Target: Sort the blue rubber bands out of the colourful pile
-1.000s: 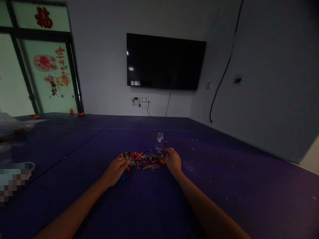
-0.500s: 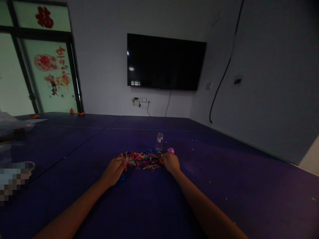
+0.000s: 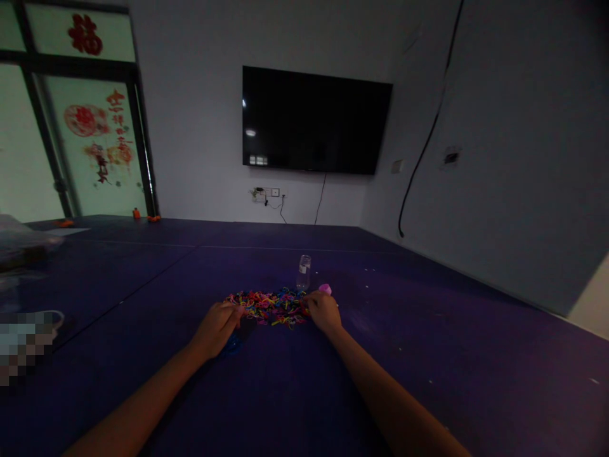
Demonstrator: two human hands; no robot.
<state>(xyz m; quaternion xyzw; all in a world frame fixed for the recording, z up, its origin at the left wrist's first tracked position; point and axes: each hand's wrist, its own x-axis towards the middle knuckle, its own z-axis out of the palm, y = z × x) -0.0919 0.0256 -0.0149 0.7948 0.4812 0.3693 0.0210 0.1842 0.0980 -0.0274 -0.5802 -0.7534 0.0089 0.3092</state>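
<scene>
A pile of small rubber bands (image 3: 271,303) in many colours is spread on the purple floor before me. My left hand (image 3: 219,325) rests at the pile's left end, its fingers drawn together; anything between them is too small to make out. Beneath its fingers and palm lies a small heap of blue bands (image 3: 231,344), partly covered by the hand. At the right end, my right hand (image 3: 323,309) has its fingertips pinched among the bands, and what they grip is unclear. Just behind the pile stands a clear bottle (image 3: 304,273) with a white label. A pink cap (image 3: 325,289) sits beyond my right hand.
On the left are a crumpled plastic bag (image 3: 23,241) and a blurred, pixelated object (image 3: 21,343) with a pale loop. Small white scraps (image 3: 370,270) dot the floor at right. A television (image 3: 316,120) hangs on the far wall, and a black cable (image 3: 423,152) runs down the right wall.
My right hand has shifted slightly left, its fingertips reaching farther over the bands. My left hand stays nearly in place. The view has moved very slightly.
</scene>
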